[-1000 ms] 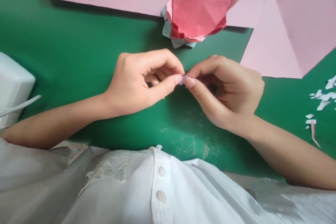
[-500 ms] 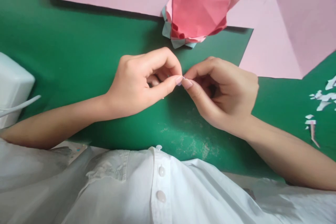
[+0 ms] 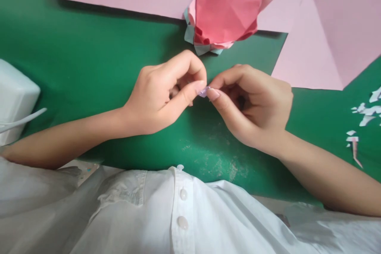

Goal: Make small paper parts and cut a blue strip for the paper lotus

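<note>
Head view: your lilac scrap (image 3: 204, 92) sits between both hands — 3 o'clock from your left hand (image 3: 162, 97), 9 o'clock from your right hand (image 3: 257, 99); neither is nearer, both touch it; each has thumb and forefinger pinched on its own side; long axis can't be told — grip covers most; what shows is small, pale, seemingly creased.

Purple bit (image 3: 203, 92): paper-like; far red folded pc (image 3: 230, 6) & pink sheets (image 3: 300, 57): matt paper, red creased; desk (image 3: 89, 55): smooth, slight sheen, w/ rough-looking scuffs (image 3: 233, 168) near side; left white box (image 3: 16, 91): smooth, plastic-looking; near shirt (image 3: 133, 222): matt cloth, glossy btns (image 3: 182, 222)
</note>
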`<state>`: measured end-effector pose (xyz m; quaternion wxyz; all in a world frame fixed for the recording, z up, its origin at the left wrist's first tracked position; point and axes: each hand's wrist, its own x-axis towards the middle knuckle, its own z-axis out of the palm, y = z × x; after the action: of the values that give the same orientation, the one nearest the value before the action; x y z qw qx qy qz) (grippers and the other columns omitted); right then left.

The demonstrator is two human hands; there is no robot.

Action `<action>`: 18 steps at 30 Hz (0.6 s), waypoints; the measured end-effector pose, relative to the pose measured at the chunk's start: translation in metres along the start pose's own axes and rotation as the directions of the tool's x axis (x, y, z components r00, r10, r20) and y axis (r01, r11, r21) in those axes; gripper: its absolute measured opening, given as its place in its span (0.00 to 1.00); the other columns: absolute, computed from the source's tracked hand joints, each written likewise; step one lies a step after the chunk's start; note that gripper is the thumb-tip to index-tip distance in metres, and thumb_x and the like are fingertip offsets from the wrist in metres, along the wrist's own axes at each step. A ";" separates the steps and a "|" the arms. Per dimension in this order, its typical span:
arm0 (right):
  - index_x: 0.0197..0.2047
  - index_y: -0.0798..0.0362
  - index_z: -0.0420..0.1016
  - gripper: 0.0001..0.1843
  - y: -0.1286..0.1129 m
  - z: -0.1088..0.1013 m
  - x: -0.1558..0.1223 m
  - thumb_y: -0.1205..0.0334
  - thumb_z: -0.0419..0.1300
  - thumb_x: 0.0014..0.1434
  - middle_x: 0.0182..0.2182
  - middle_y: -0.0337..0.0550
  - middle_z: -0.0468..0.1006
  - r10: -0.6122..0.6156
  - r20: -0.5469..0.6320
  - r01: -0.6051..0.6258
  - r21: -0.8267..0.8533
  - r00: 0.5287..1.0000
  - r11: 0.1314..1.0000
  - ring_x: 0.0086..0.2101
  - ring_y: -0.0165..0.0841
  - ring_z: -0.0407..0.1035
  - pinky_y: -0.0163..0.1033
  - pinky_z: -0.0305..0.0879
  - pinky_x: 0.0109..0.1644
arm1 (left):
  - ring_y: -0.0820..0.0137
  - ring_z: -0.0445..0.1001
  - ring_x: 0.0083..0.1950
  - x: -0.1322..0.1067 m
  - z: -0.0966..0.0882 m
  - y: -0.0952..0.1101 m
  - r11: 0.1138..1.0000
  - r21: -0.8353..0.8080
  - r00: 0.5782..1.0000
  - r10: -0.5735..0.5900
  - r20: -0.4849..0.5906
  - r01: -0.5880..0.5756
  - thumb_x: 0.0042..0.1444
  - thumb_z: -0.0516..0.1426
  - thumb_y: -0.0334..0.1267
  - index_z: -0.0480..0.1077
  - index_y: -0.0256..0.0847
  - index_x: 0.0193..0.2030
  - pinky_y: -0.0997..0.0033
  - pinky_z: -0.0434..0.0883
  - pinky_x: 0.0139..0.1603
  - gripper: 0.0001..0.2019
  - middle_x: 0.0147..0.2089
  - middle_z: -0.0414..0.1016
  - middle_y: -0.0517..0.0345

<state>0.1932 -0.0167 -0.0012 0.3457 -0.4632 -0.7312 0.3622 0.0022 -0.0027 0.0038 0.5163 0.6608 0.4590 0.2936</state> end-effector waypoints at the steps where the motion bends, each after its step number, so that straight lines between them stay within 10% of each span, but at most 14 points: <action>1: 0.34 0.49 0.69 0.06 -0.001 0.000 0.000 0.66 0.60 0.63 0.27 0.34 0.74 0.022 -0.002 -0.022 0.007 1.000 1.000 0.24 0.25 0.66 0.36 0.64 0.29 | 0.79 0.73 0.26 0.000 0.000 0.000 0.999 -0.034 1.000 0.008 -0.003 -0.008 0.65 0.56 0.48 0.68 0.45 0.38 0.76 0.69 0.23 0.10 0.30 0.75 0.65; 18: 0.39 0.47 0.75 0.06 0.003 0.001 -0.003 0.56 0.64 0.62 0.29 0.38 0.75 0.039 -0.081 -0.041 -0.020 0.996 0.999 0.25 0.29 0.67 0.37 0.64 0.26 | 0.75 0.75 0.27 0.002 0.000 0.003 0.997 0.065 0.999 -0.030 -0.010 0.031 0.60 0.59 0.43 0.70 0.43 0.32 0.75 0.72 0.23 0.09 0.29 0.75 0.62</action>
<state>0.1945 -0.0188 -0.0042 0.3625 -0.4959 -0.7111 0.3421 0.0045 -0.0007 0.0067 0.4967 0.6688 0.4807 0.2735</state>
